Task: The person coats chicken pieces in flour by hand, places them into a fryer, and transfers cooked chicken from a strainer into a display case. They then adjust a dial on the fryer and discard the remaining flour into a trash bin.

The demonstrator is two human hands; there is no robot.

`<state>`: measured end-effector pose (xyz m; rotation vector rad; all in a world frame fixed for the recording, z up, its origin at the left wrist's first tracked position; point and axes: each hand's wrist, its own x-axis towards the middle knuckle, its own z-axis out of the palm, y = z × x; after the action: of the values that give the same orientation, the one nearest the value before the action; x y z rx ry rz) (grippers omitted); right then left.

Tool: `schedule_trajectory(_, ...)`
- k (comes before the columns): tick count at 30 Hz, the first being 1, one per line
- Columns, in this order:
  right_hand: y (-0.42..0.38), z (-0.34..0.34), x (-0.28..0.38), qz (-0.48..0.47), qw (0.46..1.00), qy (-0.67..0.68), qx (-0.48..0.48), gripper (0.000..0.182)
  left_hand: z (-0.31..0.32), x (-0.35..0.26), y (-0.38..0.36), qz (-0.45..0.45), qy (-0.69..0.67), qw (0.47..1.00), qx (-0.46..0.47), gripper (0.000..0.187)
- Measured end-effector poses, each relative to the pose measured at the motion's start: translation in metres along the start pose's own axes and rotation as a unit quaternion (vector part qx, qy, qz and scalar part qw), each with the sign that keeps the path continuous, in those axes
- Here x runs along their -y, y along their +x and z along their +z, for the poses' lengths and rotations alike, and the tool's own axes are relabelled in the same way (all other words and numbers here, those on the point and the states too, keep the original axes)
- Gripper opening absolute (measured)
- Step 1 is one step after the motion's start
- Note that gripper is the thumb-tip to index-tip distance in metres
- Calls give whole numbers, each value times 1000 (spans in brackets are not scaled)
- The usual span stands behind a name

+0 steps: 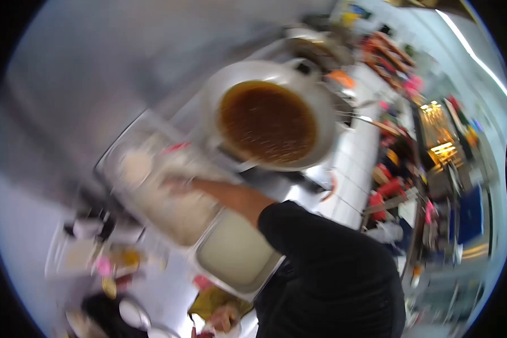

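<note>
My right hand, at the end of a black-sleeved arm, reaches into a metal tray of pale flour-like powder. Motion blurs its fingers, so I cannot make out whether they hold anything. A round pale item lies in the powder beyond the hand, with a small red thing near it. Right beside this tray is a metal container of cloudy, pale liquid, partly behind my forearm. My left hand does not show.
A large wok with brown liquid stands above the trays. More cookware sits behind it. Small containers stand at lower left. Part of another person in an olive garment shows at the bottom. White tiles run along the right.
</note>
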<state>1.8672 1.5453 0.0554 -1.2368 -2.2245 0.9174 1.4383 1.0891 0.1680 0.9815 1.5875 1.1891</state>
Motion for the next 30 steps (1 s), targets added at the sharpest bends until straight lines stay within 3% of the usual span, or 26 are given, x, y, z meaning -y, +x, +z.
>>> schedule_trajectory(2,19,2,-8,45,998,32,-33,59,29,-42,1,-28,27,999,-16,43)
schedule_trajectory(3,29,7,-21,9,999,31,-4,53,46,-67,-1,-44,24,997,-59,44)
schedule_trajectory(4,32,21,-14,-78,989,-111,-61,48,47,-80,0,-57,-1,997,-44,39)
schedule_trajectory(5,27,2,28,-201,931,-280,-119,43,46,-80,-2,-54,-2,998,-43,36)
schedule_trajectory(6,24,36,-2,-53,984,169,-12,45,45,-81,-3,-67,-10,995,-67,36)
schedule_trajectory(7,15,72,-38,136,809,562,106,47,46,-80,-4,-83,-22,994,-75,35)
schedule_trajectory(10,-29,40,44,221,778,555,195,47,51,-77,-3,-98,-37,990,-89,37)
schedule_trajectory(11,-36,35,57,161,861,393,281,46,53,-78,-2,-103,-41,990,-92,37)
schedule_trajectory(12,-39,31,60,92,906,213,355,45,54,-80,-2,-103,-44,989,-100,37)
schedule_trajectory(13,-36,28,54,94,904,211,360,45,55,-82,-1,-104,-45,987,-110,38)
schedule_trajectory(15,-19,13,37,30,907,305,288,40,58,-83,0,-111,-49,985,-124,38)
schedule_trajectory(17,8,-14,22,59,947,296,110,33,58,-84,1,-104,-39,986,-123,39)
schedule_trajectory(19,40,-29,-7,85,993,16,-74,30,59,-85,-1,-120,-42,983,-133,39)
schedule_trajectory(20,66,-24,-28,58,950,276,-134,34,59,-82,-3,-120,-41,982,-138,39)
schedule_trajectory(21,90,-18,-49,28,837,514,-184,38,60,-80,-4,-119,-40,982,-142,39)
schedule_trajectory(22,106,-18,-60,29,835,518,-184,38,60,-78,-5,-127,-39,980,-148,39)
schedule_trajectory(23,120,-18,-69,17,989,69,-131,42,61,-79,-4,-129,-34,980,-149,39)
schedule_trajectory(24,130,-15,-80,0,917,-396,-43,47,62,-79,-5,-124,-36,979,-155,38)
schedule_trajectory(26,148,23,-93,-166,917,-307,-192,45,64,-81,-7,-115,-46,978,-165,38)
schedule_trajectory(27,146,33,-65,-159,921,-304,-183,45,64,-78,-7,-126,-42,977,-163,38)
schedule_trajectory(28,138,31,-10,-88,982,-135,-99,41,62,-75,-9,-125,-33,978,-164,39)
schedule_trajectory(29,126,31,24,-12,999,40,-15,37,61,-74,-9,-120,-25,979,-166,39)
schedule_trajectory(30,105,36,25,-4,999,40,-9,37,62,-75,-9,-119,-26,978,-170,40)
